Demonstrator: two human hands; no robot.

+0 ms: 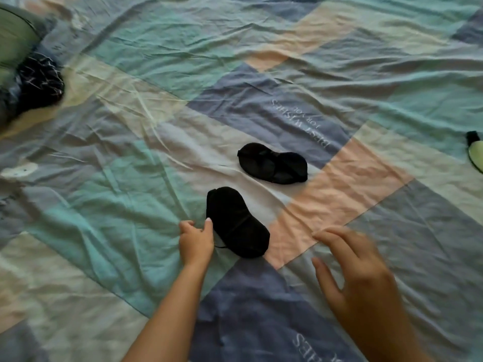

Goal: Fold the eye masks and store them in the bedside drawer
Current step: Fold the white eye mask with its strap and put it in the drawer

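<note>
Two black eye masks lie flat on a patchwork bedsheet (pixel 339 192). The nearer eye mask (pixel 236 222) lies diagonally at centre, a thin strap showing at its lower left edge. My left hand (pixel 196 241) rests at that mask's left edge, thumb tip touching the fabric, fingers apart. The farther eye mask (pixel 273 163) lies above and to the right, untouched. My right hand (pixel 355 267) hovers open over the sheet to the right of the near mask, fingers spread, blurred, holding nothing. No drawer is in view.
A dark patterned bundle of cloth (pixel 39 84) sits at the far left beside a green pillow (pixel 13 30). A pale green bottle with a black cap (pixel 475 150) lies at the right edge. The wrinkled sheet fills the whole view.
</note>
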